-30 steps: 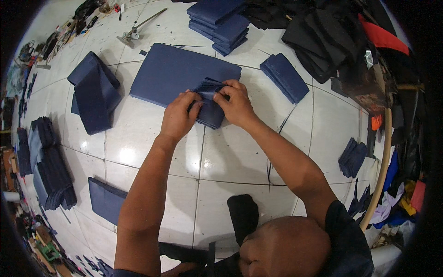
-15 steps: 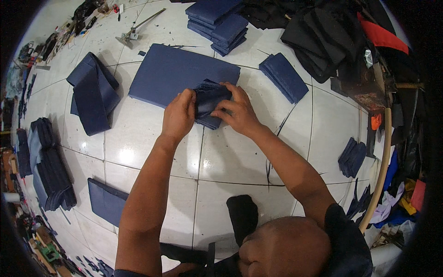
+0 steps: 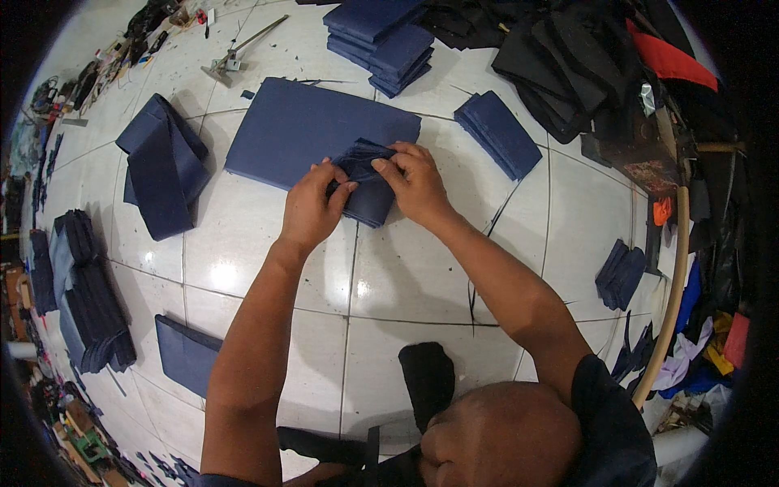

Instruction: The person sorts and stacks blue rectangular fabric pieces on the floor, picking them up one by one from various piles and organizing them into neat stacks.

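Two hands work one small folded navy cloth piece (image 3: 367,188) on the white tiled floor (image 3: 406,284), seen in the head view. The left hand (image 3: 312,207) is closed on the piece's left edge, fingers curled over the fabric. The right hand (image 3: 415,183) pinches the upper right part, thumb and fingers closed on a raised fold. The piece lies at the lower right corner of a large flat navy panel (image 3: 300,130); its long axis runs from upper left to lower right, with the bunched end pointing away from the person.

Further items on the floor: a stack of navy pieces (image 3: 381,36) beyond the panel, a smaller navy stack (image 3: 497,134) to the right, and a draped navy bundle (image 3: 162,166) to the left. A red-orange patterned box (image 3: 653,174) sits near the right edge, with a small orange tag (image 3: 662,211) just below it.
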{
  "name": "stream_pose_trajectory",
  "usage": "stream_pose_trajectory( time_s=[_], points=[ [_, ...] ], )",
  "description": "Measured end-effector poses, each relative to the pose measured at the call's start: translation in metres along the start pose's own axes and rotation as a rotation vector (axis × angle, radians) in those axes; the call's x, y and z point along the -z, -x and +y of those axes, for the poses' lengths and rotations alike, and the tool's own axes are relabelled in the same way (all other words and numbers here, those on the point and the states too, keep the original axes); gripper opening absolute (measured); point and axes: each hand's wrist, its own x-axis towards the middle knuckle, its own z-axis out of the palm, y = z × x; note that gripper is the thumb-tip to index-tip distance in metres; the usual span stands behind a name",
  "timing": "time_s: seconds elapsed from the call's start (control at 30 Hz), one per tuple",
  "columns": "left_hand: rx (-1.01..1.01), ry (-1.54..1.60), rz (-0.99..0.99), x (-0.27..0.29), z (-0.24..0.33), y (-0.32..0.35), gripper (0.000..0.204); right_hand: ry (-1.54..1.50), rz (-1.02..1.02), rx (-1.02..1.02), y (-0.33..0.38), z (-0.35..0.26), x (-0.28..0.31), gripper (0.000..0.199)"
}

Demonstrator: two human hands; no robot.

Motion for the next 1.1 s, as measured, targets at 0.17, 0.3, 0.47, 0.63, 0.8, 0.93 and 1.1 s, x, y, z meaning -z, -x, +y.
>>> stream_pose_trajectory(
  time_s=[0.17, 0.3, 0.47, 0.63, 0.8, 0.93, 1.1],
  points=[
    [0.18, 0.18, -0.033, 0.005, 0.001, -0.002, 0.019, -0.314, 0.021, 0.036, 0.006, 0.002, 0.012, 0.036],
    [0.149, 0.258, 0.035, 0.0, -0.009, -0.002, 0.016, -0.197, 0.041, 0.215, 0.014, 0.01, 0.015, 0.042],
    [0.146, 0.048, 0.08, 0.0, 0.01, -0.006, 0.008, 0.18, -0.096, 0.387, 0.02, 0.022, 0.012, 0.035],
    [0.025, -0.039, -0.001, 0.002, -0.001, 0.0, 0.01, 0.118, -0.07, 0.341, 0.011, 0.022, 0.004, 0.027],
    [-0.064, -0.012, -0.128, 0.013, -0.001, 0.001, 0.012, 0.162, -0.036, 0.214, 0.005, 0.016, -0.001, 0.036],
    [0.035, -0.012, -0.136, 0.011, -0.003, 0.0, 0.009, 0.008, 0.007, 0.09, -0.001, 0.005, -0.005, 0.039],
    [0.188, 0.012, 0.013, 0.006, 0.01, -0.004, 0.016, -0.109, -0.073, 0.125, 0.013, 0.005, 0.013, 0.041]
  ],
)
